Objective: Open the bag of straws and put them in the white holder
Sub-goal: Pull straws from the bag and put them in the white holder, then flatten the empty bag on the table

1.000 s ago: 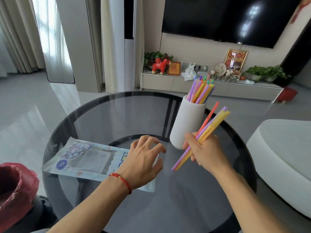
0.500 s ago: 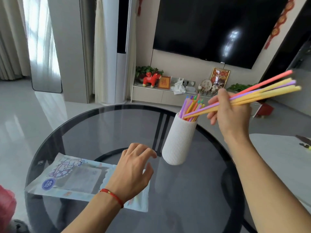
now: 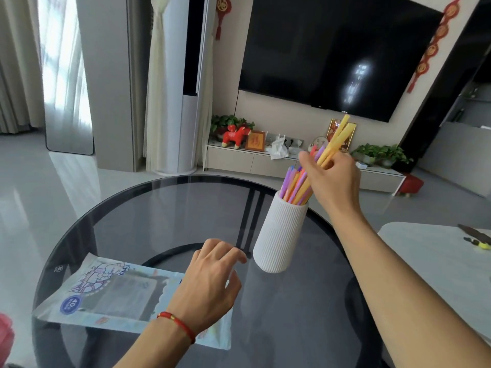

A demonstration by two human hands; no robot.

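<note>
Head view: right hand [image 3: 332,179], fingers curled round a bundle of straws [image 3: 335,143], sits right of centre just above the holder [image 3: 281,232]. Straws tilt up-right, lower ends already inside (release looks next). Left hand [image 3: 210,285] rests loosely on the bag [image 3: 106,296], lower left.

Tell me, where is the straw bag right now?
The straw bag lies flat on the glass table, near its left edge, partly under the left hand, left of the white holder.
</note>
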